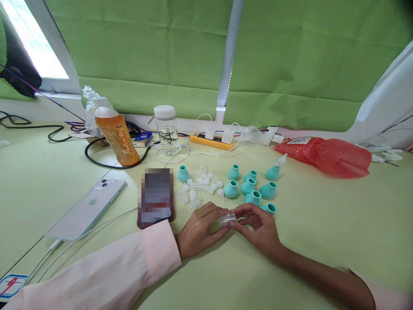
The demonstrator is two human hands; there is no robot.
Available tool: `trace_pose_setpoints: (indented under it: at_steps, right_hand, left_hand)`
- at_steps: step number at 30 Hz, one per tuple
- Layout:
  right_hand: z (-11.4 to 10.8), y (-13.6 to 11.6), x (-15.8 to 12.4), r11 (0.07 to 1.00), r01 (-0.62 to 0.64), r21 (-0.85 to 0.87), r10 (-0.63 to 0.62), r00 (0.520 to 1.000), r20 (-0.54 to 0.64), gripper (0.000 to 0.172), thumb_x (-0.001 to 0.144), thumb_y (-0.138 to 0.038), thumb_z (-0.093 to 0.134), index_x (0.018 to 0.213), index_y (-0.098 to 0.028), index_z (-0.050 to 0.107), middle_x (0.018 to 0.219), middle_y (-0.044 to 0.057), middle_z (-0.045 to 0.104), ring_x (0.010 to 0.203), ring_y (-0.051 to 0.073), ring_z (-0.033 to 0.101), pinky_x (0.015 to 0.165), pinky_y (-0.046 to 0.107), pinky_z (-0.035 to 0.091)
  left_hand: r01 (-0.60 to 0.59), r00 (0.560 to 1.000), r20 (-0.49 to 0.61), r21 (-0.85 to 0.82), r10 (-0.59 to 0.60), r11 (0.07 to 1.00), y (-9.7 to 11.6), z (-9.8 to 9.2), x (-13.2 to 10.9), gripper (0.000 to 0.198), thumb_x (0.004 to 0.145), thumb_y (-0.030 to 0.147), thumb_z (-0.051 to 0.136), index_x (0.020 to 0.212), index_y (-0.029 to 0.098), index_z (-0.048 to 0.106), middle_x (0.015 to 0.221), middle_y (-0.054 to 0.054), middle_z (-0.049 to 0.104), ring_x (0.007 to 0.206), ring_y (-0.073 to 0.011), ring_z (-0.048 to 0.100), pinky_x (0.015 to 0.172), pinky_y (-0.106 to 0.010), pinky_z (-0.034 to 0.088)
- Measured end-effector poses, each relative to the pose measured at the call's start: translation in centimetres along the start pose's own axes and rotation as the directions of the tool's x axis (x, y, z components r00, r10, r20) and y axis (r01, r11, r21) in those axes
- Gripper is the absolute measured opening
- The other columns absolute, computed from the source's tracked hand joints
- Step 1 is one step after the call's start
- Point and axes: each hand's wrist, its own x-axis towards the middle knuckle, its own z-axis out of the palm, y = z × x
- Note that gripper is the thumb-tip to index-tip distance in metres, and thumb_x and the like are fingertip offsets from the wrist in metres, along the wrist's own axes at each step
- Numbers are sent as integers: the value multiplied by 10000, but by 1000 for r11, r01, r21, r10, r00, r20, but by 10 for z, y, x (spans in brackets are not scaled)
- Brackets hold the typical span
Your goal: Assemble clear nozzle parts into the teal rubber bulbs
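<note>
Between my two hands is a small clear plastic tube piece [227, 219], held level just above the table. My left hand [204, 228] pinches its left end with thumb and fingers. On its right end, the thumb and fingers of my right hand [258, 226] are closed. Just beyond my hands stand several teal rubber bulbs [231, 189] with open necks. One teal bulb [272, 173] at the back right has a white tip [282, 159] at its neck. Left of the bulbs lies a loose pile of clear and white plastic parts [201, 185].
A phone [156, 198] and a second phone in a clear case [87, 209] lie at left, with white cables. Behind stand a tilted orange drink bottle [118, 137], a clear water bottle [167, 131] and a yellow power strip [211, 141]. Red bubble wrap [325, 157] lies at right.
</note>
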Motion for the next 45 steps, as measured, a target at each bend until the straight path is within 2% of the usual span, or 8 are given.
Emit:
trace_pose_setpoints:
  at_steps: [9, 18, 21, 27, 30, 33, 37, 45]
  right_hand:
    - [-1, 0, -1, 999, 25, -33, -25, 1000, -1, 138, 625, -211, 657, 725, -188, 563, 738, 18, 612, 669, 146, 609, 576, 267, 556]
    - [0, 2, -6, 951, 247, -185, -243, 969, 46, 201, 650, -185, 635, 822, -208, 532, 741, 7, 620, 624, 134, 616, 563, 250, 554]
    - [-9, -12, -3, 826, 405, -392, -410, 909, 77, 331, 641, -193, 642, 941, -208, 503, 781, 25, 636, 635, 149, 620, 599, 287, 539]
    - [-60, -46, 14, 444, 546, -711, -727, 683, 70, 345, 603, -220, 654, 917, -184, 514, 758, 55, 621, 674, 185, 596, 598, 310, 487]
    - [-78, -41, 18, 289, 408, -866, -583, 793, 179, 294, 623, -366, 625, 828, -169, 551, 648, 37, 609, 568, 172, 578, 491, 276, 434]
    - [-82, -30, 17, 187, 234, -954, -215, 958, 193, 349, 652, -502, 534, 779, -180, 577, 614, 34, 612, 529, 192, 574, 425, 269, 376]
    - [-81, -29, 15, 297, 192, -935, 118, 965, 235, 235, 689, -428, 508, 778, -223, 582, 650, 24, 619, 567, 194, 568, 502, 305, 410]
    - [-54, -53, 4, 935, 113, -336, 43, 905, 423, 254, 627, -256, 629, 771, -213, 424, 953, 38, 540, 863, 166, 535, 741, 287, 455]
  left_hand:
    - [22, 1000, -2, 5, -22, 1000, -3, 4, -4, 225, 748, 205, 529, 964, 140, 540, 782, -59, 616, 709, -135, 559, 631, -243, 467]
    - [-7, 1000, 15, -108, 9, 994, -4, 3, -3, 156, 712, 166, 543, 863, 135, 558, 710, -49, 592, 665, -135, 543, 591, -236, 451]
    - [63, 997, 43, -64, -60, 996, -3, 1, -3, 252, 730, 169, 530, 981, 144, 524, 784, -50, 587, 735, -140, 542, 651, -248, 449]
    - [163, 982, 93, 2, -163, 987, -2, -3, -2, 340, 820, 194, 425, 1159, 197, 400, 924, -43, 545, 876, -142, 492, 755, -268, 417]
    - [213, 972, 100, -2, -211, 977, -2, -3, -1, 264, 810, 197, 438, 1074, 191, 451, 892, -32, 543, 850, -140, 496, 743, -263, 414]
    - [280, 959, 61, -26, -278, 960, -2, -2, -1, 184, 774, 193, 486, 958, 183, 473, 871, -28, 545, 822, -143, 507, 734, -268, 418]
    - [257, 966, 62, -111, -251, 960, 0, -4, 0, 279, 804, 186, 445, 1076, 206, 387, 1022, -49, 510, 975, -151, 470, 834, -289, 382]
    - [340, 940, 17, -165, -342, 926, 2, -6, 1, 125, 805, 257, 462, 905, 204, 410, 926, -26, 484, 857, -141, 445, 753, -274, 368]
